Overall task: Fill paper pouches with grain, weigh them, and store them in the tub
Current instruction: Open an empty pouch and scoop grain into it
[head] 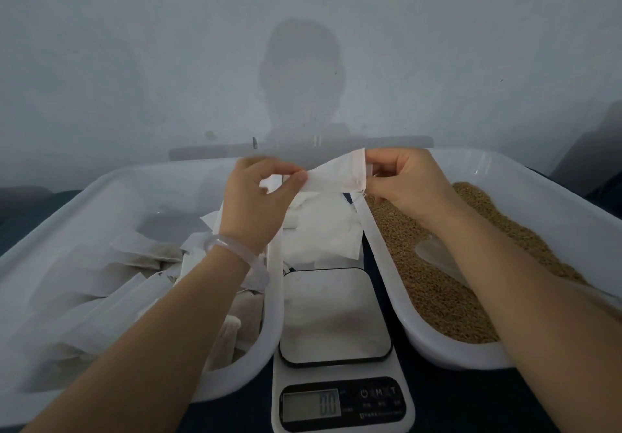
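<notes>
pouch [336, 176] flat, at 12 o'clock beyond scale [336, 311] | left hand [259, 197] pinches its left end, right hand [404, 183] its right end | risk: hard tug tears thin paper; half-open mouth spills grain [437, 281] at 3 o'clock onto scale

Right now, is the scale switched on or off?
On: the scale shows zero digits on its display.

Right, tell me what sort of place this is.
Probably a small hand-packing station, at home or in a workshop: a digital kitchen scale sits between a tub of grain and a tub of filled paper pouches, against a plain wall.
</notes>
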`<state>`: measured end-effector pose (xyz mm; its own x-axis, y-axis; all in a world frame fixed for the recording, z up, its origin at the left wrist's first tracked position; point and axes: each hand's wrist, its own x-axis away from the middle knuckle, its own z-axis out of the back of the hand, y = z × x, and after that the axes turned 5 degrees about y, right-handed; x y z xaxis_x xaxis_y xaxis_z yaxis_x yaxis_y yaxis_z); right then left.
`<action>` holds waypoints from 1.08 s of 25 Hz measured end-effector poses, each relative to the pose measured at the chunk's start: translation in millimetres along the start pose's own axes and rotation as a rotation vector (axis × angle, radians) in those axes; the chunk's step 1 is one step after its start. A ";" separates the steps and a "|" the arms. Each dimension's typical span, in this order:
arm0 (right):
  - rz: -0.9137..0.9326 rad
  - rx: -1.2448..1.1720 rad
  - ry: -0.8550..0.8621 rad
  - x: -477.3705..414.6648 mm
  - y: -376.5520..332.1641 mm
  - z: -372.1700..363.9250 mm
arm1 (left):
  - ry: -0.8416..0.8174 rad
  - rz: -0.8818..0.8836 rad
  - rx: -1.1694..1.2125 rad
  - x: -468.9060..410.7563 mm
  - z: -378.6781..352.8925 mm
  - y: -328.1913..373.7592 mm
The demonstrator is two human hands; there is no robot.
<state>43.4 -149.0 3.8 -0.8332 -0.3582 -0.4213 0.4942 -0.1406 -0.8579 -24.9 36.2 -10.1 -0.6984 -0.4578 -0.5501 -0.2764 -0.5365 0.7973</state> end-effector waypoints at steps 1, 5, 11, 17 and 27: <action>0.014 0.055 -0.030 1.8 -1.0 -0.2 | -0.022 -0.156 -0.081 0.1 4.4 2.5; 0.125 0.239 -0.209 11.5 -5.8 -13.8 | -0.375 -0.357 -0.391 2.9 3.1 6.3; 0.132 0.321 -0.202 9.4 -4.1 -11.6 | -0.413 -0.344 -0.533 7.3 -10.4 7.3; 0.162 0.263 -0.234 10.2 -6.7 -11.7 | -0.394 -0.277 -0.439 4.3 -3.8 5.3; 0.086 0.262 -0.317 7.0 -16.4 -5.0 | -0.428 -0.290 -0.392 10.8 -6.0 4.5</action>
<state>28.2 -144.5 13.4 -0.6884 -0.6396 -0.3420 0.6394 -0.3125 -0.7025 -29.7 24.6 -14.0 -0.8551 0.0243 -0.5180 -0.2889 -0.8518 0.4369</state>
